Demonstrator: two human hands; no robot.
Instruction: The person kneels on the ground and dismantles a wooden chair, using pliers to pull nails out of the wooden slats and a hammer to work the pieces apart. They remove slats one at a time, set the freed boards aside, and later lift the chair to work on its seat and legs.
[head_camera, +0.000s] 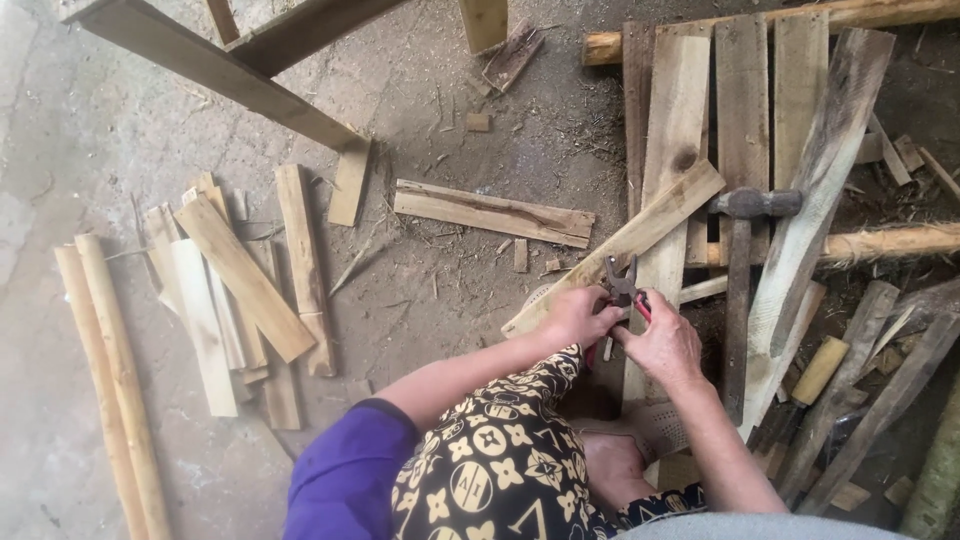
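Note:
Both my hands meet over a slanted pale wooden plank (640, 232) on the ground. My right hand (662, 345) grips the red handles of a pair of pincers (621, 284), whose dark jaws point up over the plank. My left hand (578, 316) rests on the plank's lower end, fingers touching the pincers beside the right hand. A hammer (742, 280) with a dark head and wooden handle lies just right of my hands, on top of the boards.
A pallet of boards (745, 100) lies ahead right, with scrap sticks at right. A split board (492, 212) lies mid-floor. Loose slats (235, 290) and two round poles (105, 370) lie left. A wooden frame (215, 65) stands top left. My knee, in patterned cloth, is below.

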